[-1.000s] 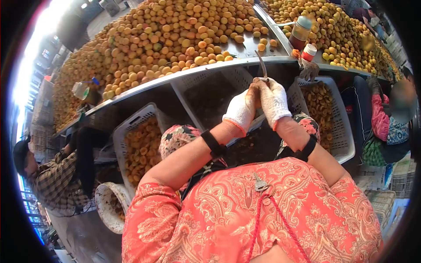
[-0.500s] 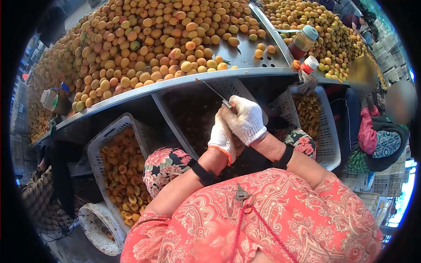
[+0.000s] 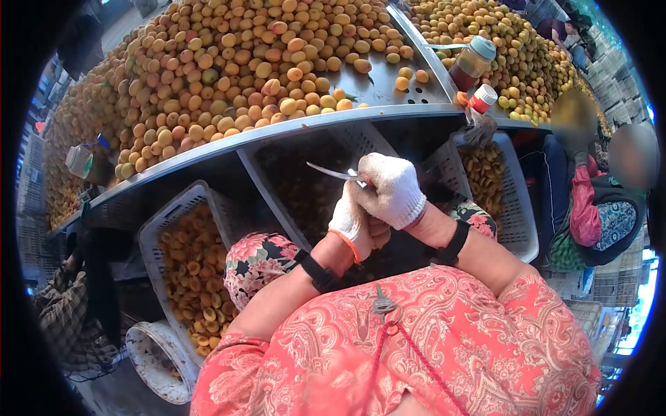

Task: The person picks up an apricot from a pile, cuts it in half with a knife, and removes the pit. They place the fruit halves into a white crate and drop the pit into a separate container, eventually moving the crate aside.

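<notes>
The right hand and left hand wear white knitted cloth, rough and matt. The knife blade is bright smooth metal. At 12 o'clock the table is dull perforated sheet metal; the fruit skins look matt. The crate at 8 o'clock is white latticed plastic.

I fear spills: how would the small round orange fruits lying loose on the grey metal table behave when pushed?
The small round orange fruits would probably roll, being round on the smooth-looking grey metal table. Each seems small, so likely light.
</notes>
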{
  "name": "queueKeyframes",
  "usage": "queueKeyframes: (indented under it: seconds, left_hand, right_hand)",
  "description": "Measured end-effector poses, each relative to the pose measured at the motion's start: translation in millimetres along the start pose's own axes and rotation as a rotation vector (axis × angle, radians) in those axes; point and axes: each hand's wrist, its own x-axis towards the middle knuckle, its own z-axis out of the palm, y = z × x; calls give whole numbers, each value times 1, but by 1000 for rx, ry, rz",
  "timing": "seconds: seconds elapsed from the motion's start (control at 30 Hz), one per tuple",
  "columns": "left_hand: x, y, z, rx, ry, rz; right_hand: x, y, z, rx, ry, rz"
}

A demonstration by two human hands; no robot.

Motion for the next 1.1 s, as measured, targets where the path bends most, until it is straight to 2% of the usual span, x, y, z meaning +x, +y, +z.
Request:
queueKeyframes:
  seconds: [0.1, 0.13, 0.2, 0.27, 0.4, 0.47, 0.5, 0.53, 0.57, 0.63, 0.77, 0.83, 0.87, 0.93, 1.0, 1.1]
  left_hand:
    - [1, 3, 2, 17, 115, 22]
    - [2, 5, 2, 26, 110, 23]
    - [10, 9, 3, 146, 198, 135]
    - [3, 9, 6, 184, 137, 252]
    - [-8, 16, 7, 194, -66, 113]
    - [-1, 19, 9, 166, -69, 106]
    - [-3, 16, 1, 126, -43, 85]
    - [0, 19, -3, 242, -4, 264]
    - [1, 17, -3, 250, 42, 391]
    - [2, 11, 15, 204, 82, 676]
    - [-1, 18, 7, 201, 19, 657]
    - [-12, 23, 0, 195, -168, 437]
    - [-15, 19, 1, 184, -158, 431]
    - [-27, 14, 31, -53, 49, 391]
    - [-31, 18, 29, -76, 66, 328]
    - [-37, 19, 21, -88, 125, 279]
  right_hand:
    - [-3, -4, 4, 59, 90, 199]
    - [-3, -4, 5, 54, 99, 197]
    - [-6, -4, 4, 71, 154, 306]
    - [-5, -9, 0, 16, 144, 256]
    - [-5, -11, -5, -165, 89, 177]
    - [-6, -12, -9, -154, 128, 165]
    - [-7, -18, -9, -115, 111, 238]
    - [-5, -22, -12, -81, 90, 317]
    - [-3, -25, -10, 30, 95, 409]
    - [5, -30, -6, 49, 152, 452]
    - [17, -37, -5, 18, 132, 492]
    - [17, -36, 0, 13, 124, 484]
    - [16, -35, 3, 13, 121, 479]
    - [16, -35, 7, -17, 132, 428]
    - [15, -30, 14, -14, 171, 299]
    - [22, -30, 19, -15, 123, 280]
